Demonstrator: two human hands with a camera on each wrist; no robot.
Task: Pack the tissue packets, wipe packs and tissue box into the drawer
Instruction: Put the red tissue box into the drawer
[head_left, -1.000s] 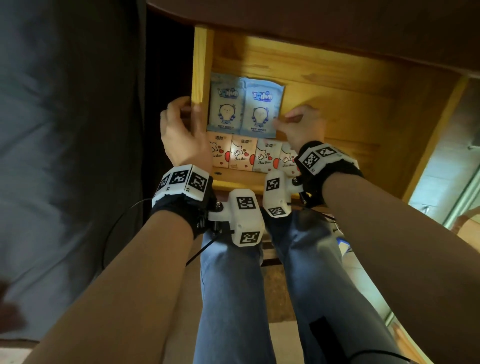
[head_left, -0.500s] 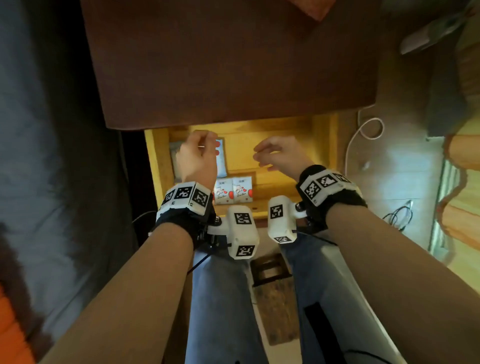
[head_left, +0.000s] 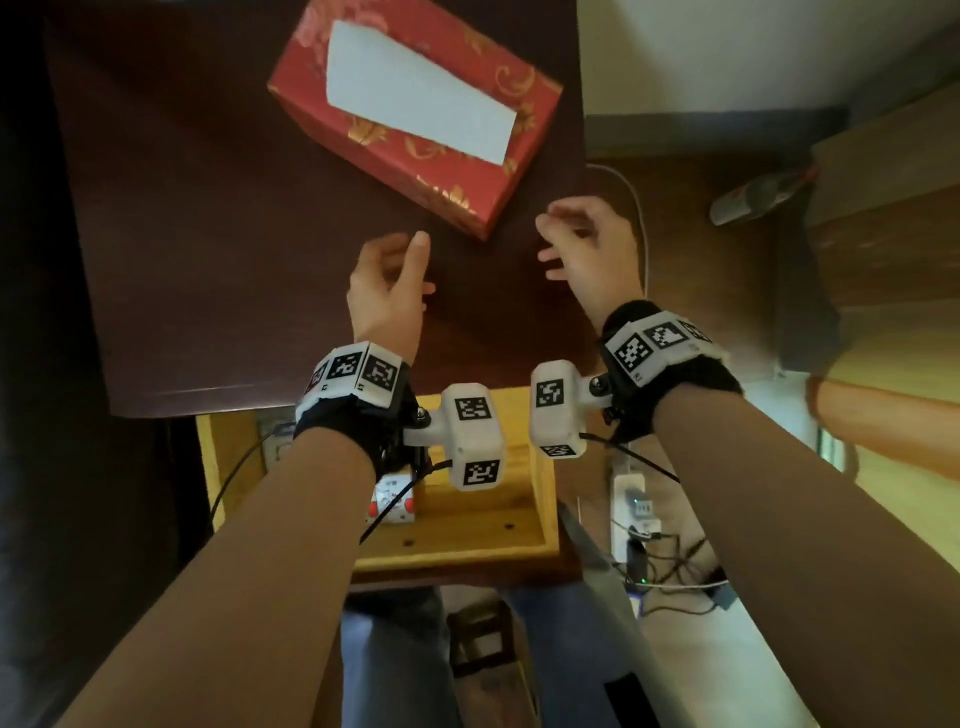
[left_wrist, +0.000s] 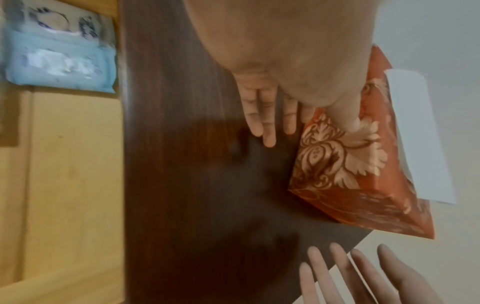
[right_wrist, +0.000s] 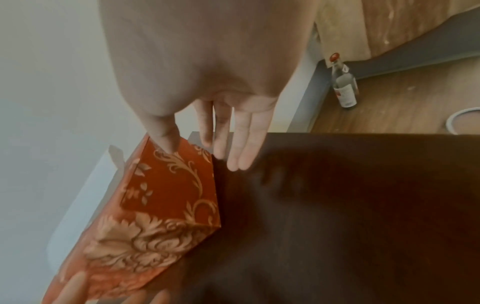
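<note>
A red tissue box (head_left: 415, 109) with gold leaf patterns and a white top panel lies askew on the dark brown tabletop (head_left: 218, 249). My left hand (head_left: 389, 283) hovers open just short of the box's near corner, fingers loose; the left wrist view shows the box (left_wrist: 358, 164) past those fingers. My right hand (head_left: 582, 249) is open to the right of that corner, near the box (right_wrist: 168, 205). Neither hand holds anything. Below the tabletop the yellow wooden drawer (head_left: 467, 545) stands pulled out, with a tissue packet (head_left: 392, 501) and a blue wipe pack (left_wrist: 59, 53) inside.
A white cable (head_left: 641, 218) hangs off the table's right edge. A glass bottle (head_left: 753, 197) lies on the wooden floor at right. A power strip with plugs and wires (head_left: 636, 525) sits on the floor beside the drawer. My knees are under the drawer front.
Both hands have left the drawer and risen over the tabletop toward the red tissue box. My view has lifted from the drawer's inside to the table top.
</note>
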